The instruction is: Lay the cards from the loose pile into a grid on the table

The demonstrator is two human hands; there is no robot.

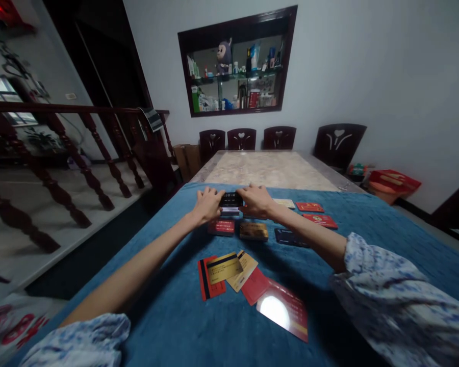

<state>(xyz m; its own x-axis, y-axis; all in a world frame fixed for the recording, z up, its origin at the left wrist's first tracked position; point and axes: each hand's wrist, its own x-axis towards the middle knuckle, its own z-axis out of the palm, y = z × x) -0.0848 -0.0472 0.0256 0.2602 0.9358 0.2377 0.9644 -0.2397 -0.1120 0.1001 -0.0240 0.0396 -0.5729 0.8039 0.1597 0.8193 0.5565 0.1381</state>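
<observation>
Both of my hands are at the far part of the blue cloth, one on each side of a stack of cards with a black card [231, 199] on top. My left hand [207, 205] grips the stack's left side, and my right hand [255, 200] grips its right side. Just nearer lie a red card stack [222, 228] and a gold-brown card stack [254, 231]. A dark card [288, 237] rests partly under my right forearm. Closer still are loose cards, overlapping: a gold card [225, 268], an orange-red card [210, 288], a cream card [245, 272] and a shiny red card [290, 311].
To the right on the blue cloth [164, 306] lie a red card [309, 207], another red card [321, 220] and a pale card [284, 203]. Beyond the cloth stretches the marble-patterned tabletop [260, 165]. Several dark chairs [241, 138] stand around it, with a wooden railing [72, 108] on the left.
</observation>
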